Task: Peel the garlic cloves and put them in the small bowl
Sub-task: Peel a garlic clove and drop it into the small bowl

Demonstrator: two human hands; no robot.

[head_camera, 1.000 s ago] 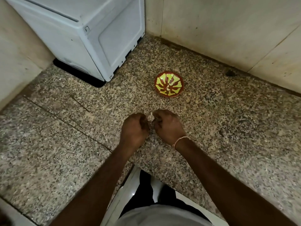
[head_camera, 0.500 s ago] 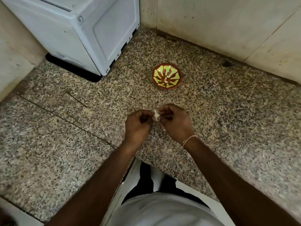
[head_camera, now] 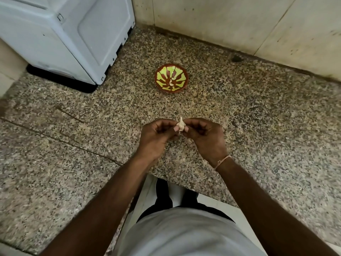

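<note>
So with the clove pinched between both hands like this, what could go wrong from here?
The garlic clove is pinched only at the fingertips of the left hand and right hand, above the countertop's front edge; a slip might drop it to the floor. The small bowl sits well beyond the hands, so loose skin would probably land on the speckled stone, where it is hard to spot.

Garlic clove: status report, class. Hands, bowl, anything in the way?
Left hand and right hand both pinch the garlic clove, skin partly on. Small bowl beyond, holding pale pieces. Countertop between shows nothing in the way.
</note>
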